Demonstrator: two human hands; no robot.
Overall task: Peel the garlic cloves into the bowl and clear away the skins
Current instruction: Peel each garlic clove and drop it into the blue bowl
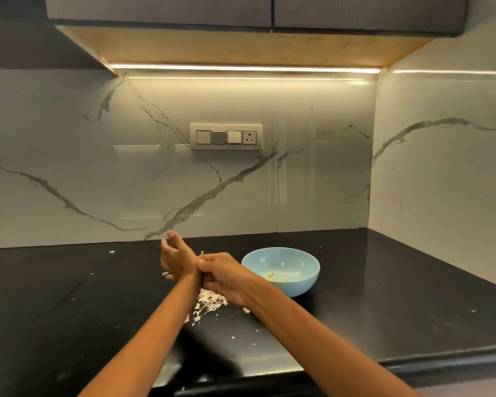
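A light blue bowl (301,283) stands on the black counter (69,305), right of centre, with a few yellowish peeled garlic pieces (271,274) inside. A pile of white garlic skins (211,302) lies just left of the bowl, partly under my hands. My left hand (174,257) hovers above the counter with its fingers straight and spread, slightly blurred, holding nothing. My right hand (222,275) reaches across in front of the bowl, with thumb and fingers curled round my left wrist.
Small skin flakes are scattered over the counter, one near the back wall (112,251) and some toward the front edge (233,337). A marble backsplash with a switch panel (226,136) closes the back, and a side wall closes the right.
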